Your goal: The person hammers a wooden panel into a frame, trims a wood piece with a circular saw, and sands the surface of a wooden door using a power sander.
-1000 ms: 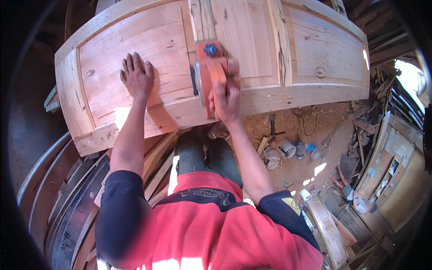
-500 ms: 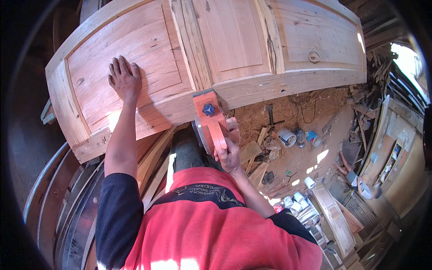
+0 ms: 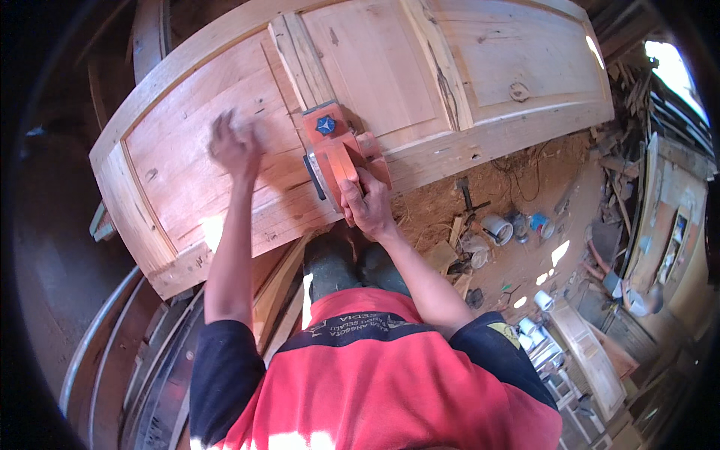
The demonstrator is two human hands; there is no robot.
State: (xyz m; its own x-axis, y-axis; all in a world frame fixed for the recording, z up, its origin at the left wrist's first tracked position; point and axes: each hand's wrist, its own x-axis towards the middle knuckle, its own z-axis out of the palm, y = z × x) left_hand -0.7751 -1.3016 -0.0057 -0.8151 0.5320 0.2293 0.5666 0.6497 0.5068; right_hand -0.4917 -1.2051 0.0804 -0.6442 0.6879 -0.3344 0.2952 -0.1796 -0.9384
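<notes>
A wooden panel door (image 3: pixel 375 67) lies flat before me, with raised panels set between its rails. In my right hand (image 3: pixel 367 202) is the handle of an orange electric planer (image 3: pixel 341 161) with a blue front knob (image 3: pixel 325 125). The planer rests over the near edge of the door, its front end at a cross rail (image 3: pixel 300 60); its underside is hidden. My left hand (image 3: pixel 236 146) is over the left panel, blurred by motion, with its fingers apart and nothing visible in it. Whether it touches the wood I cannot tell.
Long boards (image 3: pixel 142 360) lean together at the lower left. On the dusty floor to the right stand a white can (image 3: pixel 496 229) and a blue can (image 3: pixel 540 223), near scrap wood and a dark cable (image 3: pixel 536 176). A narrow wooden panel (image 3: pixel 589 360) lies at the lower right.
The planer has moved forward from the door's near edge onto the door, with my right hand on it. My left hand has shifted from lying flat on the left panel and is now blurred.
</notes>
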